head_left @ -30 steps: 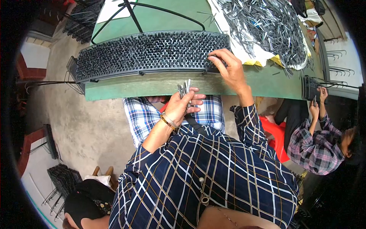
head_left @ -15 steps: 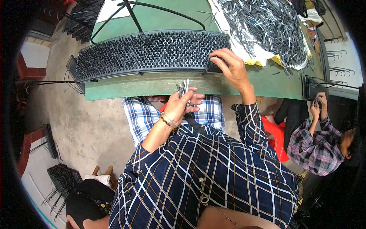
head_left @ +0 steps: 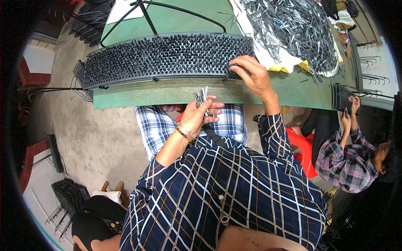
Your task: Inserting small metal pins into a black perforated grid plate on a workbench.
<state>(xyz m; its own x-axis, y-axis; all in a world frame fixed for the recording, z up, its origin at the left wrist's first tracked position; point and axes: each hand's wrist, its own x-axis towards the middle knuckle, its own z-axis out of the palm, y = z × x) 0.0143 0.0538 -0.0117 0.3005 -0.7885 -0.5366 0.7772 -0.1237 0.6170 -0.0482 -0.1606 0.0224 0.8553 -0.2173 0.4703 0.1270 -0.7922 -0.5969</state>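
A long black rack [head_left: 155, 60], filled with rows of small upright dark pieces with round tops, lies across the green table in front of me. My left hand [head_left: 196, 115] is closed on a small bundle of thin grey and black sticks [head_left: 202, 97], their ends pointing up past the thumb. It hangs just short of the table's near edge. My right hand [head_left: 251, 74] is at the rack's right end, thumb and fingers pinched together over the near rows. Whatever lies between those fingertips is too small or hidden to name.
At the right, a large heap of thin dark sticks [head_left: 297, 37] lies on a white sheet with yellow edges. A black wire frame [head_left: 184, 10] rises behind the rack on the green table [head_left: 125, 98]. A co-worker [head_left: 345, 161] handles small pieces at the right; another person [head_left: 98, 217] is lower left.
My right hand has shifted very slightly at the rack's right end, its fingers still pinched. My left hand and its bundle stay in place. The co-worker's hand at the right has moved a little.
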